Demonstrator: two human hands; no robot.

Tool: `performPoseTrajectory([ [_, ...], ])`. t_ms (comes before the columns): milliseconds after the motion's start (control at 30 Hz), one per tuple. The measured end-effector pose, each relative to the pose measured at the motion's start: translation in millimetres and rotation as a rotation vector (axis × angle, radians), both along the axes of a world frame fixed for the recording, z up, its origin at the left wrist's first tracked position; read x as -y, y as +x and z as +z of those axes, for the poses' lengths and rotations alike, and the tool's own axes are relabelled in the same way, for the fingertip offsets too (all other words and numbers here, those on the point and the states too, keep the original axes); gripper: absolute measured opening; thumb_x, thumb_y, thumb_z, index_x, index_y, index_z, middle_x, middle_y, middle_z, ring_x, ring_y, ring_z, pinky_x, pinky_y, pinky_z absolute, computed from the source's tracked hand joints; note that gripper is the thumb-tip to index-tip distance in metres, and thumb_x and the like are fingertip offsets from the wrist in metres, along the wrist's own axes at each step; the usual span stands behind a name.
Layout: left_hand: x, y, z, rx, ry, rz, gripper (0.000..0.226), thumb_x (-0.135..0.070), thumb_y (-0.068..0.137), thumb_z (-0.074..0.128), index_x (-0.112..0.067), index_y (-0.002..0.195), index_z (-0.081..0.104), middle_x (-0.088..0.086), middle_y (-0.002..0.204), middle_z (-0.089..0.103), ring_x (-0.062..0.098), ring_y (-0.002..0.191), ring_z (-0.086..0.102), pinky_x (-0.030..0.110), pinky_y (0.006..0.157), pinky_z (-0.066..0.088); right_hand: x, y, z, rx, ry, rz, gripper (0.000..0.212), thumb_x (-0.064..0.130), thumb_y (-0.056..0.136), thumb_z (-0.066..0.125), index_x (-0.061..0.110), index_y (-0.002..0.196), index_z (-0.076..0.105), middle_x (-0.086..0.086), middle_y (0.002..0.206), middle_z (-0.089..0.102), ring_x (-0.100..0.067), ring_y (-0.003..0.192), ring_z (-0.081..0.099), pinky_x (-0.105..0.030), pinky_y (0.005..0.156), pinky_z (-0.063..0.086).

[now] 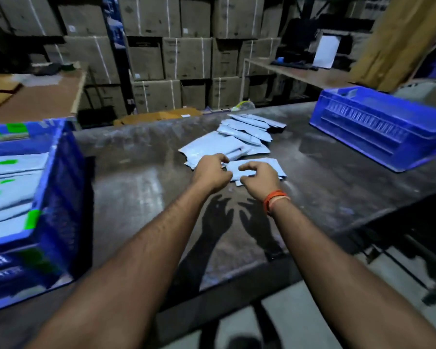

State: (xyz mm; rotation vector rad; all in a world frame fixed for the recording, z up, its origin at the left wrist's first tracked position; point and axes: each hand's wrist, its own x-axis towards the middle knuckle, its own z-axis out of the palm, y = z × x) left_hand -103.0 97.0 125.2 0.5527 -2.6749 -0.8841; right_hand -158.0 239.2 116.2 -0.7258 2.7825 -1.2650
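Note:
A loose pile of pale grey mailer packets lies on the dark worn table, past its middle. The nearest packet lies flat at the pile's front. Both my arms reach out over the table toward it. My left hand hovers at this packet's left edge with its fingers curled and nothing in them. My right hand, with an orange band on the wrist, hangs over the packet's near side, fingers bent like a claw and thumb apart. Both hands cast shadows on the table below them.
A blue plastic crate stacked with grey packets stands at the table's left. Another blue crate sits at the far right corner. Stacked cardboard boxes fill the back wall. Side tables stand at the left and right rear.

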Motion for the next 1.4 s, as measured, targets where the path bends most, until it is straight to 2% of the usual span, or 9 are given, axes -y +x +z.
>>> performPoseTrajectory([
  [167, -31, -49, -34, 0.131, -0.028, 0.015, 0.051, -0.022, 0.082, 0.070, -0.020, 0.132, 0.062, 0.009, 0.131, 0.063, 0.027, 0.123, 0.057, 0.032, 0.097, 0.046, -46, -44, -31, 0.092, -0.010, -0.029, 0.033, 0.004, 0.077, 0.065, 0.015, 0.105, 0.077, -0.006, 0.105, 0.075, -0.023, 0.096, 0.070, -0.020, 0.090, 0.049],
  [333, -28, -108, -72, 0.203, -0.111, 0.031, 0.064, -0.035, 0.083, 0.073, -0.023, 0.142, 0.052, 0.013, 0.141, 0.053, 0.032, 0.132, 0.047, 0.038, 0.108, 0.040, -67, -116, -81, 0.163, 0.013, -0.027, 0.042, 0.021, 0.063, 0.060, 0.028, 0.102, 0.076, -0.003, 0.104, 0.074, -0.024, 0.093, 0.070, -0.041, 0.089, 0.058],
  [467, -11, -154, -92, 0.243, -0.098, 0.071, 0.065, -0.039, 0.094, 0.061, -0.033, 0.153, 0.036, 0.020, 0.153, 0.031, 0.042, 0.138, 0.034, 0.044, 0.113, 0.037, -73, -165, -78, 0.050, 0.120, 0.012, 0.048, 0.008, 0.075, 0.066, 0.020, 0.122, 0.070, -0.009, 0.124, 0.065, -0.026, 0.111, 0.063, -0.030, 0.104, 0.045],
  [567, -2, -181, -97, 0.276, 0.048, 0.130, 0.084, -0.036, 0.077, 0.074, -0.041, 0.151, 0.036, 0.019, 0.152, 0.031, 0.042, 0.137, 0.038, 0.043, 0.111, 0.041, -71, -207, -80, -0.003, 0.177, 0.093, 0.058, 0.001, 0.075, 0.065, 0.012, 0.133, 0.063, -0.013, 0.132, 0.059, -0.027, 0.123, 0.055, -0.021, 0.106, 0.033],
  [767, 4, -216, -111, 0.282, 0.211, 0.238, 0.093, -0.057, 0.048, 0.073, -0.043, 0.138, 0.055, 0.011, 0.137, 0.045, 0.032, 0.124, 0.055, 0.037, 0.101, 0.050, -36, -276, -98, -0.036, 0.557, 0.376, 0.090, 0.018, 0.074, 0.074, 0.020, 0.154, 0.034, -0.020, 0.158, 0.029, -0.035, 0.145, 0.030, -0.031, 0.118, 0.023],
  [933, -3, -220, -110, 0.423, 0.064, 0.223, 0.092, -0.054, 0.061, 0.085, -0.043, 0.144, 0.047, 0.009, 0.152, 0.025, 0.033, 0.143, 0.031, 0.038, 0.110, 0.039, -22, -305, -116, -0.080, 0.796, 0.590, 0.101, 0.017, 0.075, 0.073, 0.020, 0.159, 0.016, -0.019, 0.161, 0.019, -0.037, 0.146, 0.023, -0.038, 0.121, 0.020],
  [1100, -15, -224, -115, 0.449, -0.062, 0.202, 0.093, -0.047, 0.065, 0.088, -0.043, 0.146, 0.044, 0.011, 0.153, 0.027, 0.036, 0.140, 0.032, 0.042, 0.112, 0.038, -31, -341, -123, -0.187, 0.714, 0.716, 0.096, 0.016, 0.072, 0.066, 0.025, 0.157, 0.023, -0.008, 0.159, 0.031, -0.032, 0.141, 0.035, -0.037, 0.118, 0.030],
  [1300, -49, -228, -112, 0.244, -0.072, 0.247, 0.062, -0.041, 0.075, 0.080, -0.030, 0.133, 0.063, 0.005, 0.137, 0.056, 0.026, 0.130, 0.049, 0.034, 0.107, 0.040, -60, -376, -114, -0.143, 0.252, 0.794, 0.060, 0.006, 0.076, 0.070, 0.012, 0.135, 0.062, -0.007, 0.137, 0.061, -0.024, 0.128, 0.056, -0.016, 0.107, 0.031],
  [1400, -78, -235, -105, 0.083, -0.096, 0.317, 0.048, -0.034, 0.081, 0.081, -0.024, 0.127, 0.069, 0.000, 0.128, 0.066, 0.018, 0.118, 0.058, 0.024, 0.094, 0.042, -77, -390, -110, -0.157, 0.065, 0.787, 0.042, 0.013, 0.082, 0.071, 0.014, 0.123, 0.071, -0.009, 0.131, 0.065, -0.025, 0.123, 0.059, -0.015, 0.100, 0.033],
])
